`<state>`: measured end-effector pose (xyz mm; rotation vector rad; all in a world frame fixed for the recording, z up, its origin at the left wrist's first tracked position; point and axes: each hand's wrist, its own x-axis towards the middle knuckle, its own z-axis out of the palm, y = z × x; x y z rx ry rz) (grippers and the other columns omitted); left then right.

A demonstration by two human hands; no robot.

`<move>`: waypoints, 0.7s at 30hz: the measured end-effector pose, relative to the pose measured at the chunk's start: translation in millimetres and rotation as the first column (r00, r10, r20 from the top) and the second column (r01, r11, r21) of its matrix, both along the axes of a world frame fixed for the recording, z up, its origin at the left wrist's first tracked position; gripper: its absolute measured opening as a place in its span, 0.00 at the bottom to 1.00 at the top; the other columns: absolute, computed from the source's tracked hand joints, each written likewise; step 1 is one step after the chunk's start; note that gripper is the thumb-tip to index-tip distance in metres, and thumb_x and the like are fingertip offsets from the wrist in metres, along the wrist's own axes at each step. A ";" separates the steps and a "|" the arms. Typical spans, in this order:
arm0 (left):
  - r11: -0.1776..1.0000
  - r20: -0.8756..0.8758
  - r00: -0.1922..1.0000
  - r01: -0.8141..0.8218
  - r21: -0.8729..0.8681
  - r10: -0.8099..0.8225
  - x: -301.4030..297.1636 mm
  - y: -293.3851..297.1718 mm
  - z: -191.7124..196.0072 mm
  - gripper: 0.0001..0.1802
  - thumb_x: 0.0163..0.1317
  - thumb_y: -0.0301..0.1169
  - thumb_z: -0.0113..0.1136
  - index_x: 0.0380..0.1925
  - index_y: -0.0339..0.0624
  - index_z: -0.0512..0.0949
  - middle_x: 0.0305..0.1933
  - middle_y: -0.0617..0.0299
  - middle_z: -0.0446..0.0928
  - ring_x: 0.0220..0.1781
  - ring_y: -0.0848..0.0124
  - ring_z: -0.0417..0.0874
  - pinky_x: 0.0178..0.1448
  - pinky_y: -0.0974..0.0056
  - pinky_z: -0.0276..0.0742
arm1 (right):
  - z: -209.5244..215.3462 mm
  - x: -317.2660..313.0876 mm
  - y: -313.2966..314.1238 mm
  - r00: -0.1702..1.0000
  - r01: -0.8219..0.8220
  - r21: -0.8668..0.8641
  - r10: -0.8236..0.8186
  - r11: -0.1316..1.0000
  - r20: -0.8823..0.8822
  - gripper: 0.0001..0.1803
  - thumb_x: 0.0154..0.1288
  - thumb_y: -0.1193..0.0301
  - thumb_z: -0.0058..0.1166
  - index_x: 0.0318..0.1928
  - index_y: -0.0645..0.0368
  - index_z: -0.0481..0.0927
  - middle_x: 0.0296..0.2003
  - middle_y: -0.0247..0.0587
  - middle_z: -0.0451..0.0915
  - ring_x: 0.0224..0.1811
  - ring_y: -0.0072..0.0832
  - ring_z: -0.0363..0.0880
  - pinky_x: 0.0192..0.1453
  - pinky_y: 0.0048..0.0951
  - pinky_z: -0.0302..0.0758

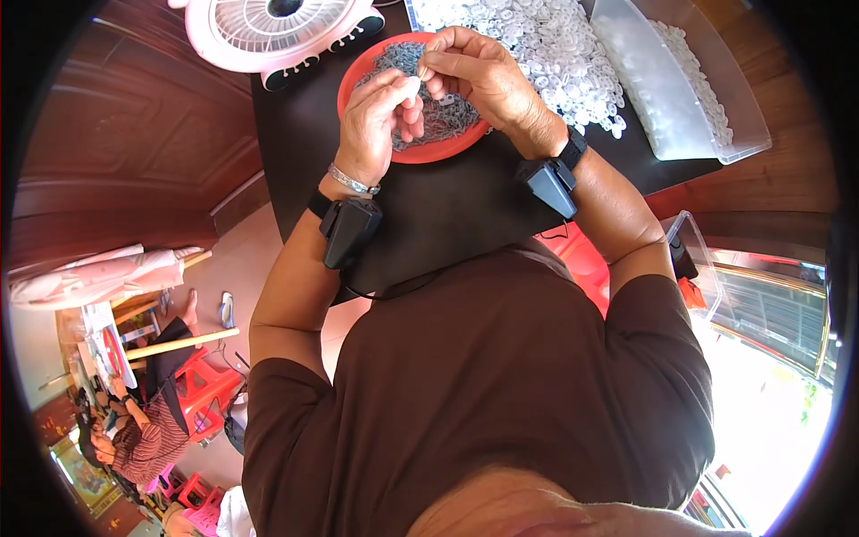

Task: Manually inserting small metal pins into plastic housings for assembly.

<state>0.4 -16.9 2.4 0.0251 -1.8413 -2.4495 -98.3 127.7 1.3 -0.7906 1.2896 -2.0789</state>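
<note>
Over a red basin [413, 159] my two hands meet, fingertips nearly touching. My left hand [365, 123] is closed in a pinch, with a small white plastic piece [413, 85] showing at the thumb tip. My right hand [488, 80] pinches thumb against forefinger beside it; whatever lies between those fingertips is too small to make out. Many small grey parts [438, 128] fill the basin below. Just beyond my right hand spreads a heap of small round white plastic pieces [573, 76].
A pink fan [282, 31] stands at the far left of the black table [429, 228]. At the far right, a clear plastic bin [667, 116] holds more white pieces. Off to the left, another person [148, 438] sits near red stools [204, 389]. Devices are strapped on both my wrists.
</note>
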 end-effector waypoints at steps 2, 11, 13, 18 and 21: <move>1.000 0.001 1.000 -0.009 -0.001 0.009 0.0 1.1 0.3 0.13 0.64 0.37 0.49 0.23 0.42 0.68 0.21 0.65 0.69 0.21 0.74 0.72 0.26 0.73 0.63 | -1.2 -0.2 -0.2 0.999 -0.016 -0.003 0.016 1.000 0.039 0.04 0.66 0.73 0.50 0.38 0.59 0.75 0.31 0.35 0.79 0.30 0.19 0.75 0.36 0.20 0.72; 0.999 -0.011 0.999 -0.044 -0.001 0.044 -2.5 -3.9 -3.2 0.13 0.64 0.37 0.49 0.23 0.42 0.69 0.20 0.65 0.69 0.20 0.75 0.72 0.24 0.74 0.63 | 3.5 -2.7 1.6 0.998 0.063 -0.035 -0.064 0.997 -0.024 0.05 0.64 0.73 0.53 0.36 0.61 0.75 0.29 0.36 0.79 0.29 0.20 0.78 0.36 0.21 0.76; 0.997 -0.024 0.998 -0.060 -0.043 0.059 -2.9 -3.7 -5.2 0.14 0.65 0.37 0.48 0.23 0.42 0.69 0.20 0.65 0.69 0.20 0.75 0.72 0.24 0.74 0.63 | 5.3 -0.5 1.0 0.985 0.124 -0.011 -0.124 0.992 -0.117 0.05 0.64 0.73 0.53 0.36 0.62 0.75 0.28 0.36 0.79 0.29 0.20 0.78 0.36 0.21 0.76; 0.990 -0.046 0.996 -0.075 -0.119 0.070 -3.7 -4.0 -6.1 0.15 0.66 0.38 0.46 0.24 0.41 0.69 0.19 0.67 0.69 0.19 0.78 0.72 0.23 0.75 0.63 | 5.7 5.7 -1.2 0.974 0.146 0.007 -0.143 0.989 -0.175 0.05 0.64 0.74 0.53 0.37 0.62 0.74 0.28 0.37 0.80 0.28 0.20 0.78 0.36 0.20 0.76; 0.988 -0.062 0.996 -0.077 -0.133 0.069 -3.3 -4.4 -5.0 0.15 0.66 0.38 0.46 0.24 0.41 0.70 0.19 0.67 0.69 0.19 0.78 0.72 0.24 0.75 0.63 | 5.4 5.7 -1.6 0.981 0.132 0.009 -0.129 0.991 -0.144 0.05 0.64 0.74 0.53 0.37 0.62 0.75 0.28 0.37 0.80 0.28 0.20 0.78 0.36 0.21 0.76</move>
